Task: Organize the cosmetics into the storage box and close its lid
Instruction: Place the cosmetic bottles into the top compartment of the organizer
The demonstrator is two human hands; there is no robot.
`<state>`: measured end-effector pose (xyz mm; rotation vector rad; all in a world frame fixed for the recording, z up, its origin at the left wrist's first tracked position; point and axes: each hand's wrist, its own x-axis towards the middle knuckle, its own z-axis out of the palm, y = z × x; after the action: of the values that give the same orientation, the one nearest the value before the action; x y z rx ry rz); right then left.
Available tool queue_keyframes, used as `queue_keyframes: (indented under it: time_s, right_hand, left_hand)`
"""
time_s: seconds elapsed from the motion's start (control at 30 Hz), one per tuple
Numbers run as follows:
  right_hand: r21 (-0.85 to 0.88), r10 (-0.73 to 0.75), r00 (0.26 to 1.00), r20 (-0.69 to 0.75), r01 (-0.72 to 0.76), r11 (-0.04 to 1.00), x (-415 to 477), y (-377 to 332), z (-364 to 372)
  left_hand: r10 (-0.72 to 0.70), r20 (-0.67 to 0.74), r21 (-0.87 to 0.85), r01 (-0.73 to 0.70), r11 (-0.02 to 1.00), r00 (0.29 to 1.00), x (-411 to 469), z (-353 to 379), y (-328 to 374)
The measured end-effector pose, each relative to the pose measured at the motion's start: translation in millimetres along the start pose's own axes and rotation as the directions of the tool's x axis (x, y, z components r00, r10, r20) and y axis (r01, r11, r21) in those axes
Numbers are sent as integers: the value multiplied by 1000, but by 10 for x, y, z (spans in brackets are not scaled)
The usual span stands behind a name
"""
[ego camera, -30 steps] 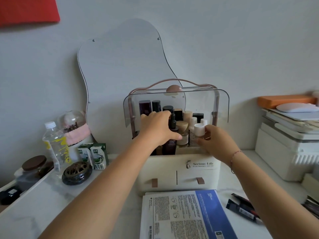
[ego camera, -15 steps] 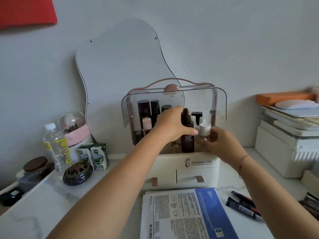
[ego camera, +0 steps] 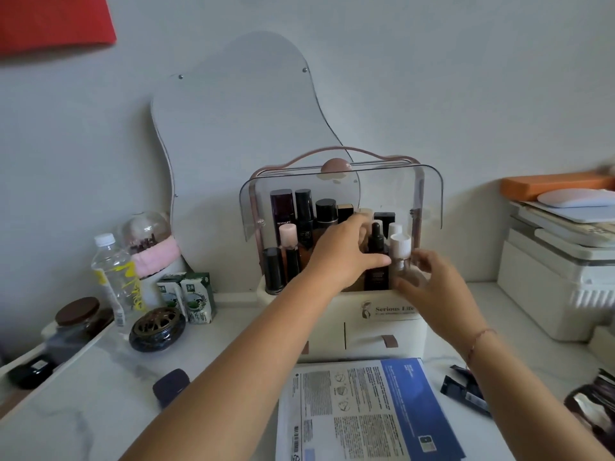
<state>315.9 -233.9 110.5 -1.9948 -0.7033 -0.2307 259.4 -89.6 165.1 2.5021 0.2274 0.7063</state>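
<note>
Left hand (ego camera: 342, 257) pinches dark glass dropper bottle (ego camera: 377, 272); right hand (ego camera: 432, 287) wraps clear white-capped bottle (ego camera: 400, 249). Likely light, slick, fragile; grip bodies, not caps.

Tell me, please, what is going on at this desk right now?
A person is organizing the storage box. The left hand grips a dark dropper bottle standing in the top compartment, and the right hand holds a white-capped bottle beside it. The clear lid is raised, not yet closed.
</note>
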Motion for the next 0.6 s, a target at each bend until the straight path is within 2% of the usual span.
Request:
queue_keyframes:
  time_s: [0.1, 0.17, 0.23, 0.3, 0.37, 0.4, 0.5, 0.6]
  right_hand:
    - [-41, -70, 987, -142, 65, 997, -286, -67, -3]
    - [-59, -185, 967, -174, 177, 982, -512, -164, 30]
    - [-11, -243, 966, -93, 243, 970, -702, -262, 106]
    - [57, -252, 966, 64, 248, 967, -850, -341, 237]
    - [75, -247, 940, 236, 236, 969, -941, -377, 423]
    - [72, -237, 922, 307, 226, 971, -968, -380, 525]
    - [79, -147, 888, 436, 126, 989, -1013, -353, 779]
    - [43, -78, 872, 484, 65, 997, -1036, -312, 866]
  left_hand:
    - [160, -258, -92, -189, 978, 953, -510, -90, -54]
    - [188, -373, -51, -222, 974, 909, -980, -151, -307]
    - [64, -466, -33, -90, 995, 882, -1427, -238, -746]
    - [-179, -514, -78, 162, 984, 839, -1783, -365, -1235]
    - [-435, -441, -98, 440, 893, 785, -2014, -485, -1619]
    - [-526, -374, -100, 531, 842, 764, -2088, -517, -1762]
    - [-617, -239, -96, 615, 783, 749, -2196, -510, -2038]
    - [-606, -278, -91, 608, 789, 745, -2208, -488, -2131]
